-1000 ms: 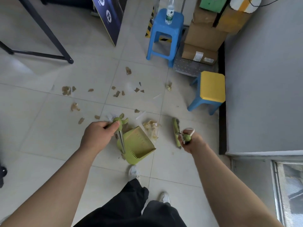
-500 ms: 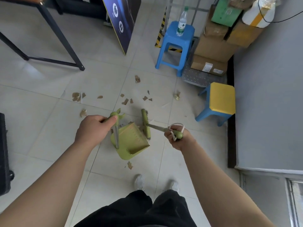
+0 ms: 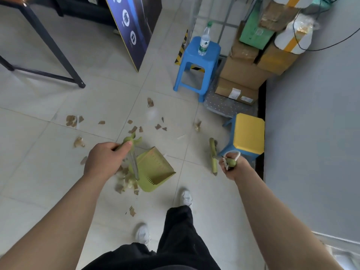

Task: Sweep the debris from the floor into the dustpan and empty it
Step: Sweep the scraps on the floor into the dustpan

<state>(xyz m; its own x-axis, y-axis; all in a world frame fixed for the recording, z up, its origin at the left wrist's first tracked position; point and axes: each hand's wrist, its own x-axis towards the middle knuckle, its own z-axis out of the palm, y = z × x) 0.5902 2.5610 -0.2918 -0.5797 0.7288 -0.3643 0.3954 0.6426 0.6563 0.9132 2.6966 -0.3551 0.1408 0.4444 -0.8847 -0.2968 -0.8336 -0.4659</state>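
While the left hand [image 3: 105, 160] grips the dustpan [image 3: 155, 170] by its upright handle, a debris heap [image 3: 126, 182] just beside it on the floor [image 3: 48, 182], the right hand [image 3: 231, 168] clasps the broom [image 3: 213, 154], so sweeping seems midway, and next comes drawing scraps into the pan's mouth.

Bright, even, diffuse light leaves only faint soft shadows under the blue stool [image 3: 196, 55] and the dustpan [image 3: 155, 168]. A pale glare patch lies on the floor [image 3: 39, 162] beyond the dustpan. The dustpan's handle, the debris [image 3: 126, 182] beside it and the broom [image 3: 213, 154] are motion-smeared. Wide-angle bowing stretches the near forearms.
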